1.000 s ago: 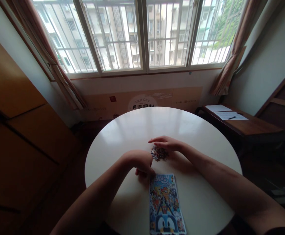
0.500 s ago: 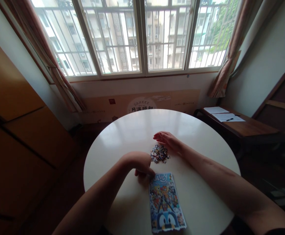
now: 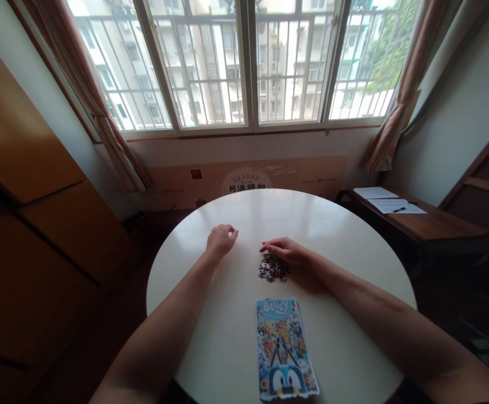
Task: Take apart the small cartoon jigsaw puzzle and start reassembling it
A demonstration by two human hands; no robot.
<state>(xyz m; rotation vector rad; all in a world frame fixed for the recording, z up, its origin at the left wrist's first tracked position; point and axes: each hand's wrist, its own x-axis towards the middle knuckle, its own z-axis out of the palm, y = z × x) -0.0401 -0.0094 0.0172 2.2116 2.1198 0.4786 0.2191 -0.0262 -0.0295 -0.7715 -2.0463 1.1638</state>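
Bent fingers on my right hand (image 3: 284,251) hang over the far edge of a small heap of pieces (image 3: 273,268). They look loose to me, but they are too small in the view for me to tell if the tips pinch a piece or just touch the top. The heap sits near the middle of the round white table (image 3: 227,336). My left hand (image 3: 222,240) is off to the left of the heap, well apart from it. Its fingers curl toward the thumb, and I can't tell if something tiny is tucked between the tips.

Close to me, on the near side of the heap, a bright picture sheet (image 3: 286,348) lies face up. It says BLUEY at the top and has a big blue dog face at the bottom, where the edge looks wavy, like it is torn. Neither hand touches it.

I think very little is done so far. The picture is laid out where I can look at it, and the pieces are out on the table, all in one pile. I can't see any two joined up, and I can't see any rows or little groups. So, as I judge it, nearly all of the pieces are left to sort through.
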